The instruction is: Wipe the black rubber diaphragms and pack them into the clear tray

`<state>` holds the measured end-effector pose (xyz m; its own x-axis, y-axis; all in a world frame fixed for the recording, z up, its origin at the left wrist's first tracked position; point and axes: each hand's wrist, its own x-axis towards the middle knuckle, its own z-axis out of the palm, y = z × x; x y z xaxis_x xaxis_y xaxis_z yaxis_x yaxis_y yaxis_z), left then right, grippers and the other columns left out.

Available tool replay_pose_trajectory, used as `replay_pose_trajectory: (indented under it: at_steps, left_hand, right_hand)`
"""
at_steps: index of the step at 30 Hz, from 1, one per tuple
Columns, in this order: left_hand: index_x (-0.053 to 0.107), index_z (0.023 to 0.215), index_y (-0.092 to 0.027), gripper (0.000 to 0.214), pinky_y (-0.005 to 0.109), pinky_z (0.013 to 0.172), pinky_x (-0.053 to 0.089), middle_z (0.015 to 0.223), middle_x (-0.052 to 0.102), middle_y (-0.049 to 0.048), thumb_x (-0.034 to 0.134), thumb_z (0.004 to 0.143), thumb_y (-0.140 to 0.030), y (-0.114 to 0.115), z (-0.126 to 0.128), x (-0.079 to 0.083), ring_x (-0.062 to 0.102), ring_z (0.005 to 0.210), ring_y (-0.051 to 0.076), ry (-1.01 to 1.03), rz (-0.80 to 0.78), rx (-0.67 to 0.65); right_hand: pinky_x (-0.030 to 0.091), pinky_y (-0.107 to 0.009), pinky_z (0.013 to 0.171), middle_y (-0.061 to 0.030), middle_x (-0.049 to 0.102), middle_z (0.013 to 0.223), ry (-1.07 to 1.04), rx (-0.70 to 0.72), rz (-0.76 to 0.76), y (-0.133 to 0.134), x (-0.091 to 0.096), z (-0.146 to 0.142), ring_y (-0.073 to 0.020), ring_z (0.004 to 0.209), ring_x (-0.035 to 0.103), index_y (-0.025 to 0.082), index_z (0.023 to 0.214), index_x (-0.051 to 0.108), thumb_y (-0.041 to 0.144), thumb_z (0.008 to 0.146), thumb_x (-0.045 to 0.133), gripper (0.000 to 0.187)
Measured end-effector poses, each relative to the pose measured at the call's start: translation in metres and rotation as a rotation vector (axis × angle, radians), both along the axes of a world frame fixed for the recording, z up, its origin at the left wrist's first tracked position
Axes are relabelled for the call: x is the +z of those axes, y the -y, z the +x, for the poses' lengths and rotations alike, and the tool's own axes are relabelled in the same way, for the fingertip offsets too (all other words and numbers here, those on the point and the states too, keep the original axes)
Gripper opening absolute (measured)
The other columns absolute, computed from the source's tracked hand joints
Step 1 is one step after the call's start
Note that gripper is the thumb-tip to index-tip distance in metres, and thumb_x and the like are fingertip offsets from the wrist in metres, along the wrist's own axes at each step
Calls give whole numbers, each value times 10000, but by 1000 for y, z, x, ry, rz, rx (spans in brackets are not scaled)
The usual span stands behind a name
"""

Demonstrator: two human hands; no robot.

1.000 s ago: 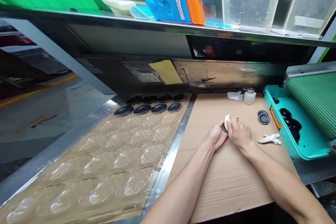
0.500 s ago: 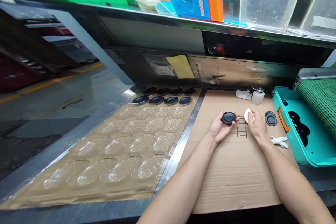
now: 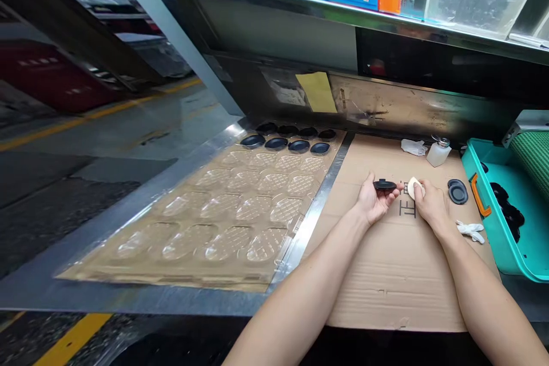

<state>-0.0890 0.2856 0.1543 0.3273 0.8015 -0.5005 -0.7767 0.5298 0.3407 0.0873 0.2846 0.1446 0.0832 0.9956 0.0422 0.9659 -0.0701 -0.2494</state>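
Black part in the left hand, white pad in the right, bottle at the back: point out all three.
Black part (image 3: 385, 185), head view: middle of its visible side.
White pad (image 3: 412, 187), head view: the portion left uncovered.
Bottle (image 3: 438, 154), head view: middle of its whitish body.

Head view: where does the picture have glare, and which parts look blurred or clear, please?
Head view: bright glare on the clear tray and the metal strip; head view, far left: the red object looks blurred, its writing unreadable; head view, right of centre: the left hand and right hand look fairly clear.
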Motion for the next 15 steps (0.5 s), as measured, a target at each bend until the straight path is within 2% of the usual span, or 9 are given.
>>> replay_pose_trajectory:
  at_steps: [4,8,12,15]
  left_hand:
    - [615,985,-24,740,178,410,521,736,703,190,175,1021,-619,1,0,0,632,487,134,-16,11,-3]
    - [616,973,-20,778,194,429,538,755,711,209,178,1001,-663,-1,-1,-4,663,514,157,-22,34,-35]
    - [622,930,-41,775,229,480,578,833,729,238,225,976,-705,-1,3,-9,716,592,198,-76,106,-92]
    - [630,984,-63,707,226,471,573,878,739,201,315,969,-696,1,9,-12,729,620,196,-136,193,-148]
  right_hand:
    - [458,-345,886,-140,682,1260,-9,91,49,11,24,17,-286,1130,638,195,1372,576,428,1020,405,456]
    - [454,-352,940,-126,660,1293,114,191,69,44,44,61,-288,1184,598,190,1294,639,242,951,440,400]
    - [464,-376,937,-119,682,1227,192,304,-58,83,38,95,-296,1137,609,205,1194,689,246,894,559,329]
    - [478,-353,886,-100,714,1070,75,320,-23,96,28,101,-250,999,655,218,1039,719,297,972,495,247]
